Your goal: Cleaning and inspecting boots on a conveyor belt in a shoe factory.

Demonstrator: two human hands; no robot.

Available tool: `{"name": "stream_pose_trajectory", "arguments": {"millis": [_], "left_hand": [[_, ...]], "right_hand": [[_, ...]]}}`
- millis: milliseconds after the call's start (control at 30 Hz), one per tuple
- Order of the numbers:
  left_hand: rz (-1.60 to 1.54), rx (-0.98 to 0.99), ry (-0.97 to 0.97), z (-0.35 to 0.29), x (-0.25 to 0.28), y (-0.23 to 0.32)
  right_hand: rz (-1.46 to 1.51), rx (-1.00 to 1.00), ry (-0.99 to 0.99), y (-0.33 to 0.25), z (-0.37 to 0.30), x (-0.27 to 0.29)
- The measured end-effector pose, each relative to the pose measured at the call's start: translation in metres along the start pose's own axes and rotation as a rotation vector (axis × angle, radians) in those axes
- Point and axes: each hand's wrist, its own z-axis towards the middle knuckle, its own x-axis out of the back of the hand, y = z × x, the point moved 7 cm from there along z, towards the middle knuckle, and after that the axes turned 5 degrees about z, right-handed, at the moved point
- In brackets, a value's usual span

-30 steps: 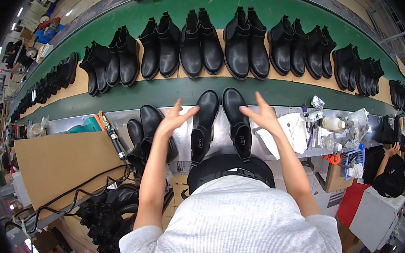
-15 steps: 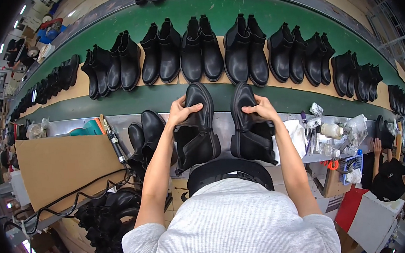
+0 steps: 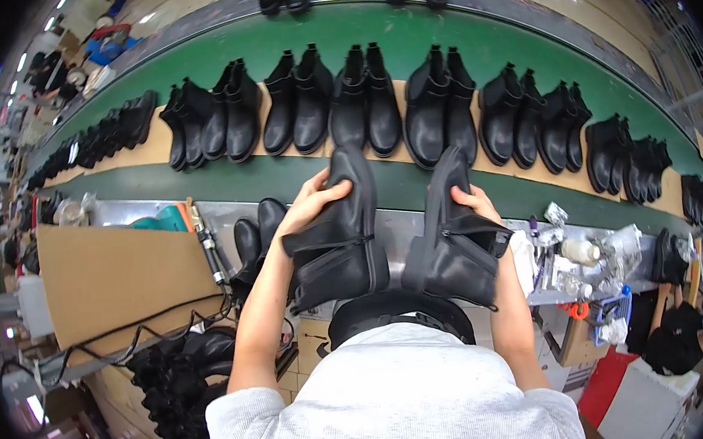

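Observation:
A black ankle boot [image 3: 341, 270] is in my left hand [image 3: 316, 201], toe pointing away from me and tipped on its side. My fingers wrap round its forefoot, with the thumb on top. The matching black ankle boot [image 3: 458, 262] is gripped near the toe by my right hand [image 3: 475, 202], also tilted, its sole edge toward the first boot. Side seams or zips show on both, and their shafts hang toward my waist. The two boots are apart, above a metal ledge [image 3: 394, 231]. My fingers on the far sides are partly hidden.
Pairs of finished-looking black boots [image 3: 362, 106] line a green table [image 3: 511, 38] on brown cardboard. At left are a cardboard sheet [image 3: 127, 281], a corded tool [image 3: 211, 253] and a pile of boots [image 3: 179, 393]. Bottles [image 3: 580, 251] stand at right, near another person [image 3: 678, 325].
Both boots have turned in my hands, showing more of their sides and shafts. The right boot has shifted right, widening the gap at the toes. The whole view has shifted slightly.

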Motion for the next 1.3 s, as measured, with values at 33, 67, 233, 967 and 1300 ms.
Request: {"name": "stream_pose_trajectory", "arguments": {"millis": [33, 67, 233, 967, 1300], "left_hand": [[0.137, 0.085, 0.062, 0.012, 0.015, -0.020], [0.530, 0.020, 0.158, 0.026, 0.023, -0.028], [0.723, -0.033, 0.325, 0.029, 0.042, -0.088], [1.098, 0.185, 0.249, -0.055, -0.026, -0.104], [1.092, -0.200, 0.952, -0.118, 0.164, 0.179]], "right_hand": [[-0.176, -0.006, 0.103, 0.004, 0.007, -0.003], [-0.349, 0.012, 0.122, 0.014, 0.021, 0.003], [-1.198, 0.223, 0.451, 0.086, 0.045, 0.014], [-0.311, -0.484, 0.244, 0.151, 0.006, -0.007], [-0.864, 0.295, 0.156, 0.030, 0.044, -0.118]]}}
